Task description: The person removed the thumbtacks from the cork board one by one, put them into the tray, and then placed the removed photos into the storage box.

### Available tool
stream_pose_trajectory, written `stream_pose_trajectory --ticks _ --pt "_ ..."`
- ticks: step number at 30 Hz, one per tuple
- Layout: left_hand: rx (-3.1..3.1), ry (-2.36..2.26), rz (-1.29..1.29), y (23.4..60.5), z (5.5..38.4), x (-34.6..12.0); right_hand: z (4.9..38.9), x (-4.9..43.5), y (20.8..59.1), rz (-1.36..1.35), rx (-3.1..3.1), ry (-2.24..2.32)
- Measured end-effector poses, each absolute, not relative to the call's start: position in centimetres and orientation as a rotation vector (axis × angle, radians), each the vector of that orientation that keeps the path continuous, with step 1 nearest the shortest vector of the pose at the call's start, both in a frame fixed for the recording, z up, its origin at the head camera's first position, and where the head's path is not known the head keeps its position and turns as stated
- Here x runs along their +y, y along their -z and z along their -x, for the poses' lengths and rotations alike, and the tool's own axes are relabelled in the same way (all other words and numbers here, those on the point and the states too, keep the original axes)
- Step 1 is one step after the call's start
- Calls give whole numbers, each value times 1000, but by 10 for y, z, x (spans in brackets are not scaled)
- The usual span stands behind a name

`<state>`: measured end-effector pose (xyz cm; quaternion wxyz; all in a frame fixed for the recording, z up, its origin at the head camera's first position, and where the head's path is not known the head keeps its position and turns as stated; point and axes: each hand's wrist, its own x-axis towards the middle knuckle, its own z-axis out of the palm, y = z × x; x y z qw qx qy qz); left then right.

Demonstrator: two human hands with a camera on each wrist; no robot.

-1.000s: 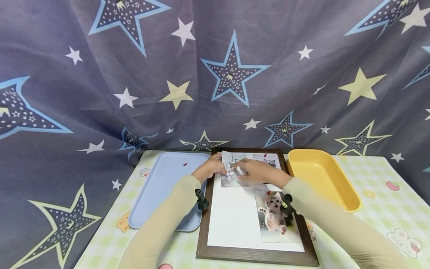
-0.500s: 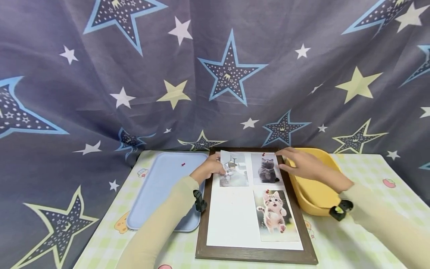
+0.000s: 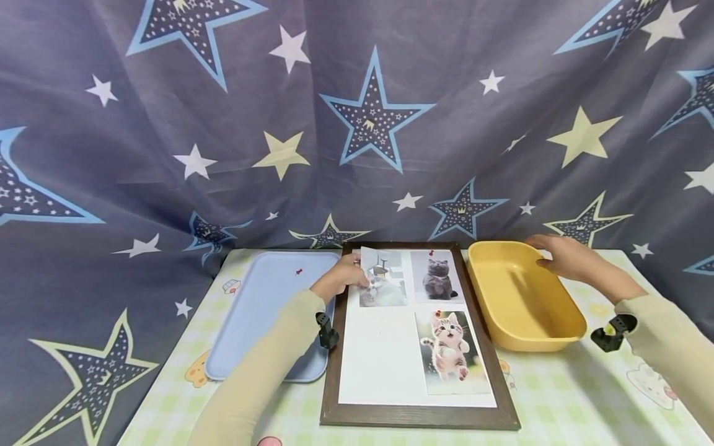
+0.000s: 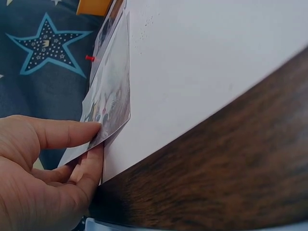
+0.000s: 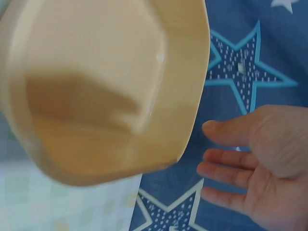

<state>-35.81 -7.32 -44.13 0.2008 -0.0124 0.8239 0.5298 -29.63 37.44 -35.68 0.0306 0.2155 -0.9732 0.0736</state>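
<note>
My left hand (image 3: 344,272) pinches the left edge of a pale photo (image 3: 386,291) at the upper left of a brown-framed white board (image 3: 379,365). In the left wrist view, thumb and fingers grip that photo (image 4: 111,91), its edge lifted off the board. Past the far right corner of a yellow plastic bin (image 3: 515,285) is my right hand (image 3: 570,255). The right wrist view shows this hand (image 5: 262,163) with loosely extended fingers, holding nothing, a small gap from the bin's wall (image 5: 185,96). No objects show inside the bin.
A grey cat photo (image 3: 437,279) and a kitten photo (image 3: 450,350) lie on the board's right half, each with a red pushpin at its top. Left of the board is a blue tray (image 3: 262,310) with one red pushpin (image 3: 299,271). A starry curtain (image 3: 251,124) hangs behind.
My right hand has left the pale photo and moved right, over the board's edge, to the bin's far right corner. My left hand stays at the photo's edge.
</note>
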Motion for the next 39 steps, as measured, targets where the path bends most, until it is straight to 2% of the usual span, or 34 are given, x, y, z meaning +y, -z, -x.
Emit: stream_pose_trajectory --ticks 6,15,19,28,34,38,39 --pt "2289 -1511 32 440 359 -72 300 395 358 -549 -3159 -294" --pt "2222 -1460 97 435 363 -76 305 408 358 -216 -3421 -941" --pt "2185 -1490 129 434 363 -75 307 413 359 -148 -3451 -1113" --pt "2117 -1543 141 433 363 -78 306 417 361 -37 -3440 -1278" --pt "2048 -1587 77 451 385 -85 307 417 362 53 -3417 -1358" --pt "2069 -1568 62 440 385 -86 308 417 363 65 -3411 -1373" --pt "2105 -1541 90 426 375 -84 308 418 363 63 -3411 -1372"
